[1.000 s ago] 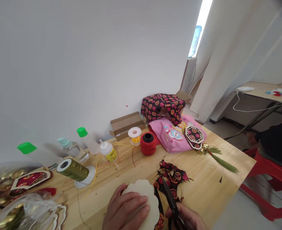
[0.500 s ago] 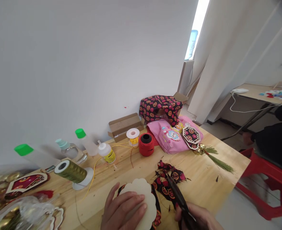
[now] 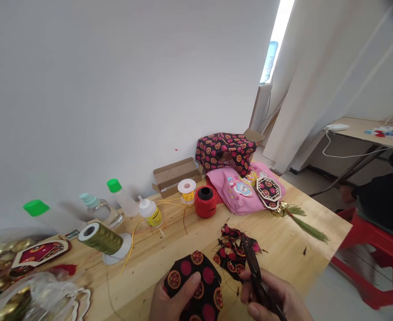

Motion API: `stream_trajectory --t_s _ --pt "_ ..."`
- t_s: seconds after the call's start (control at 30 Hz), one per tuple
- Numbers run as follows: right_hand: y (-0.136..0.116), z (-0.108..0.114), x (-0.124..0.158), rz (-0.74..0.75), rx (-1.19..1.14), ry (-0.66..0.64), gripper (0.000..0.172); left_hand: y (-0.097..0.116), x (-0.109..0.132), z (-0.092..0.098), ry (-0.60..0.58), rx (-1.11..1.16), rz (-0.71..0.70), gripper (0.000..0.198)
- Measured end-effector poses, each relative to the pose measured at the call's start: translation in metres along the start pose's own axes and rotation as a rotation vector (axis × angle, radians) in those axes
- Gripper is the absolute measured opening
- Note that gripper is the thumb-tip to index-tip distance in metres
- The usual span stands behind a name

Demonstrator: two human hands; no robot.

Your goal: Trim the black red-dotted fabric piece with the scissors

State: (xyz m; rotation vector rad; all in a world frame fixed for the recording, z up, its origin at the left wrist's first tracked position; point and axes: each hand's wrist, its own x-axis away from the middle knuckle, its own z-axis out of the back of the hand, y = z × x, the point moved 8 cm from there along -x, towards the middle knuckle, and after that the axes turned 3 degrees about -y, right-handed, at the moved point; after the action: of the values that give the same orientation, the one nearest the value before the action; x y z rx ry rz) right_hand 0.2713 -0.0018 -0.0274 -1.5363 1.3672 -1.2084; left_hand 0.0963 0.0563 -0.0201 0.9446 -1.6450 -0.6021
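Note:
My left hand [image 3: 173, 302] holds a scalloped piece covered in black fabric with red and orange circles [image 3: 194, 285], thumb pressed on its patterned face, low at the frame's bottom. My right hand [image 3: 276, 301] grips dark scissors [image 3: 255, 276], blades closed and pointing up toward a pile of patterned fabric scraps [image 3: 235, 252] on the wooden table [image 3: 283, 249].
On the table stand a gold thread cone [image 3: 101, 238], red thread spool [image 3: 206, 201], yellow spool [image 3: 187, 189], glue bottle [image 3: 150, 211], green-capped bottles [image 3: 121, 196], a pink bag [image 3: 239, 191] and a tasselled ornament [image 3: 270, 191]. Red stool [image 3: 377, 249] and another person sit at right.
The piece in my left hand has been flipped from its plain pale side to its patterned fabric side. The scissors moved slightly right and up off the piece.

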Motion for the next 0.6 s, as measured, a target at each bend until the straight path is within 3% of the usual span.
stream_trajectory --t_s 0.1,0.27,0.37,0.6 --pt "-0.016 -0.003 -0.004 0.072 0.072 0.103 0.047 -0.002 0.002 -0.005 -0.044 0.005 0.028 0.038" --pt "-0.027 -0.033 -0.015 0.035 -0.013 0.048 0.035 -0.005 0.006 -0.016 -0.176 0.116 0.083 0.030" --pt "-0.028 -0.043 -0.021 0.025 -0.061 0.029 0.038 -0.010 0.006 -0.017 -0.227 0.138 0.147 0.029" --pt "-0.026 -0.041 -0.025 0.068 -0.013 0.039 0.038 -0.033 0.004 -0.026 -0.319 0.235 0.329 0.020"
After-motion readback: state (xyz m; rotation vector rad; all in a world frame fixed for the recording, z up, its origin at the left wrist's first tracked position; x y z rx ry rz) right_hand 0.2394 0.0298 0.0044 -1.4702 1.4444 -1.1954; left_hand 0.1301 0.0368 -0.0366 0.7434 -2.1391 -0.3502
